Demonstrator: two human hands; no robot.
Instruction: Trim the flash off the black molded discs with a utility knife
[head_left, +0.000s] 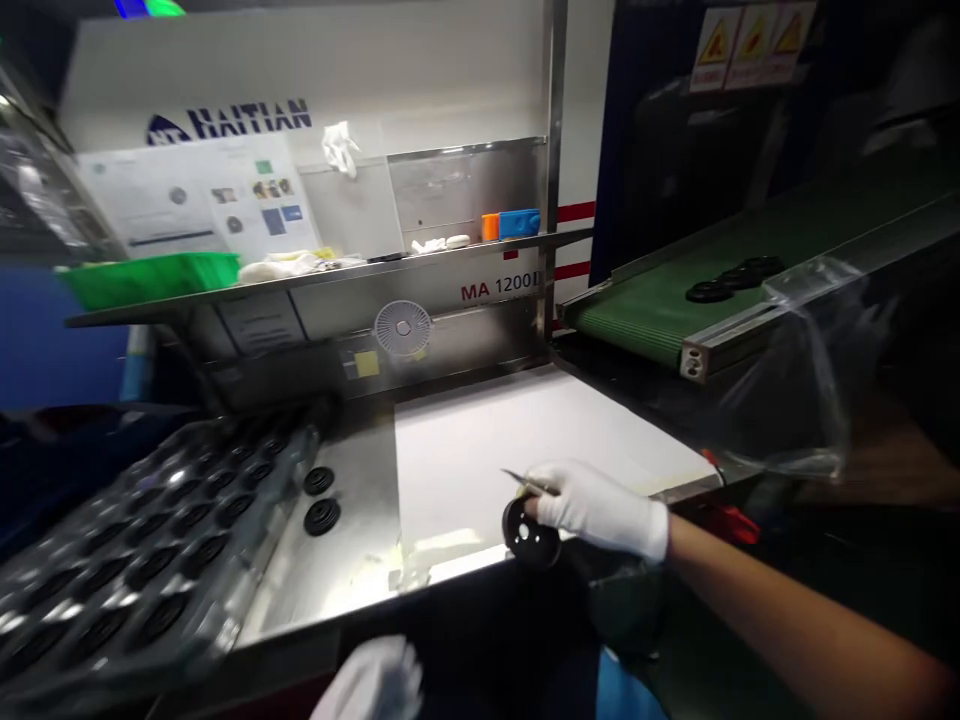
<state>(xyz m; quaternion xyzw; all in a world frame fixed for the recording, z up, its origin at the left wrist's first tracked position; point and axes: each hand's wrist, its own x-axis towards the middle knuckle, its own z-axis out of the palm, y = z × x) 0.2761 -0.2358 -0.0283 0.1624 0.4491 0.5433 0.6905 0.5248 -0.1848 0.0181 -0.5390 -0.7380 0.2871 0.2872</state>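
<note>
My right hand (589,505), in a white glove with bare fingertips, is closed on a black round disc (534,545) with holes through it. The same hand grips a thin, pointed tool (517,477), whose exact kind I cannot make out. Both are above the front edge of the white sheet (465,450). My left hand (375,680), also in a white glove, is low at the bottom edge, below the table front. Motion blurs its fingers, and nothing shows clearly in it. Two black ringed discs (321,517) lie on the metal tabletop to the left.
A clear plastic tray (225,610) with several black discs fills the left side. At right, a green conveyor (637,315) carries several discs, with a clear bag (817,390) hanging beside it. A shelf (442,255) holds a green basket (157,280); below it is a small fan (403,328).
</note>
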